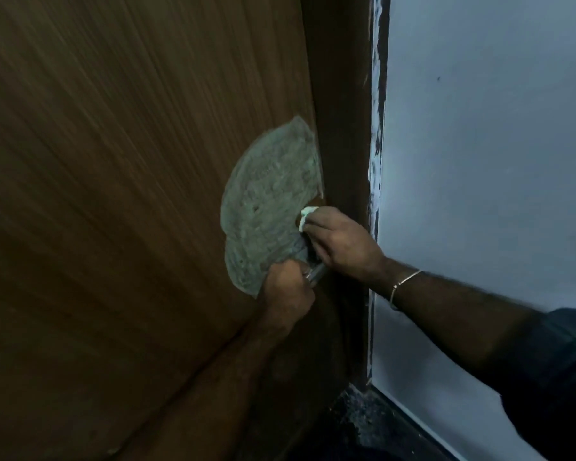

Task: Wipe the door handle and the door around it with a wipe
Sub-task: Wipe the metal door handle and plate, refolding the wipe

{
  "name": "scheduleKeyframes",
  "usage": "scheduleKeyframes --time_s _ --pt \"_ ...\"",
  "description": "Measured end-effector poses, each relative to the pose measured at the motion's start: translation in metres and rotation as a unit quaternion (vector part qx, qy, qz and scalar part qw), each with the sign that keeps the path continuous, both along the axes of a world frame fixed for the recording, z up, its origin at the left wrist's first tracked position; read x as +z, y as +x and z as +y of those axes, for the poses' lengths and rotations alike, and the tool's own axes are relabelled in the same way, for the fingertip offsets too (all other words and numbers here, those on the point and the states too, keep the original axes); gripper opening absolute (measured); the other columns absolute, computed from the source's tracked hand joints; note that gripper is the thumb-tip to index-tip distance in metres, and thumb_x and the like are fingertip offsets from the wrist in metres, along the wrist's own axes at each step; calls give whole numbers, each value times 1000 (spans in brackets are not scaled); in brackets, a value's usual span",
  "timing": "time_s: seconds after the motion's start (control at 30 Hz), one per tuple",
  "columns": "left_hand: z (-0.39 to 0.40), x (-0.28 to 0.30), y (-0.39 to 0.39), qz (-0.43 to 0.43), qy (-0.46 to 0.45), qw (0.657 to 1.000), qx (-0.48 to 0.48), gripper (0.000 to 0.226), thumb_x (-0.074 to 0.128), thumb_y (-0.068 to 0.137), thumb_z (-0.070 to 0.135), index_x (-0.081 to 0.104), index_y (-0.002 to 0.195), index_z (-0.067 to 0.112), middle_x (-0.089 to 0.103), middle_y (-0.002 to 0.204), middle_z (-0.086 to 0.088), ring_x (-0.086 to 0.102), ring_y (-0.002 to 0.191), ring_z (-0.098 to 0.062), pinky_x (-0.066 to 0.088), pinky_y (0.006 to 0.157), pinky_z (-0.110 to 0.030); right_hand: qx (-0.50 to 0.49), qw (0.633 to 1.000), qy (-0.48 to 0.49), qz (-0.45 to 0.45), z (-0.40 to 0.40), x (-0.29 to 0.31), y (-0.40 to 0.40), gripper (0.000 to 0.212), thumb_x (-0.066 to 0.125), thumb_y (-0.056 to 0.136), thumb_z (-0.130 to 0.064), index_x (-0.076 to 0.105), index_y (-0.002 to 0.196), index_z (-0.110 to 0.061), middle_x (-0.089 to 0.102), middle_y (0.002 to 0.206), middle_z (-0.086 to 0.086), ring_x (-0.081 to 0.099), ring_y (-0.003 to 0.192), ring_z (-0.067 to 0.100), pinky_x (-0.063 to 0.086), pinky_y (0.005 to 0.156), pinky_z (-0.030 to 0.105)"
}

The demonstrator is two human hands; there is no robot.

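A brown wooden door fills the left of the view. Near its right edge lies a pale, wet-looking fan-shaped patch. My left hand grips the metal door handle, of which only a short silver piece shows between the hands. My right hand holds a crumpled white wipe and presses it against the door just above the handle, at the patch's lower right.
The dark door frame runs down beside the door's edge. Right of it stands a pale painted wall. A dark speckled floor shows at the bottom. A thin bangle sits on my right wrist.
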State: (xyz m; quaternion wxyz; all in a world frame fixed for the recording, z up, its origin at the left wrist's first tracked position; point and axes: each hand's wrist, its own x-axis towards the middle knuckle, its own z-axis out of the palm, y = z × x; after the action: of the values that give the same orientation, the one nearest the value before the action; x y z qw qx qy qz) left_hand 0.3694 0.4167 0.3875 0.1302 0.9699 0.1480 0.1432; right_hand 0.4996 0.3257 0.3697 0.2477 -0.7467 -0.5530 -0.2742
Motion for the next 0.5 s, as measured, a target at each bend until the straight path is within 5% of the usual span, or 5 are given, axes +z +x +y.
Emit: scheduleKeyframes --time_s 0.03,0.13,0.3,0.5 --pt "1 0 0 -6 18 1000 5 22 78 75 -2 77 97 1 75 93 -19 73 87 -36 57 68 -28 15 999 -42 -13 -1 0 2 18 66 86 -2 72 101 4 68 107 17 63 103 35 49 98 42" --pt "2 -3 0 87 -28 995 39 33 51 98 22 66 126 15 66 128 -7 58 122 -24 40 104 -26 32 986 -159 -30 -6 -1 6 16 59 88 3 70 99 4 66 105 22 61 99 38 51 86 52" --pt "4 -3 3 103 -48 992 54 30 52 98 22 64 125 15 64 127 -6 56 121 -24 42 101 -28 54 926 -275 -252 -4 10 21 21 55 91 -25 73 88 -14 66 109 4 57 106 27 48 92 43" --pt "4 -1 5 108 -85 989 60 30 57 95 19 68 123 15 68 124 -7 61 118 -23 48 103 -32 81 893 -325 -301 -4 20 27 23 53 92 -30 73 87 -20 67 112 -1 58 108 23 47 95 43"
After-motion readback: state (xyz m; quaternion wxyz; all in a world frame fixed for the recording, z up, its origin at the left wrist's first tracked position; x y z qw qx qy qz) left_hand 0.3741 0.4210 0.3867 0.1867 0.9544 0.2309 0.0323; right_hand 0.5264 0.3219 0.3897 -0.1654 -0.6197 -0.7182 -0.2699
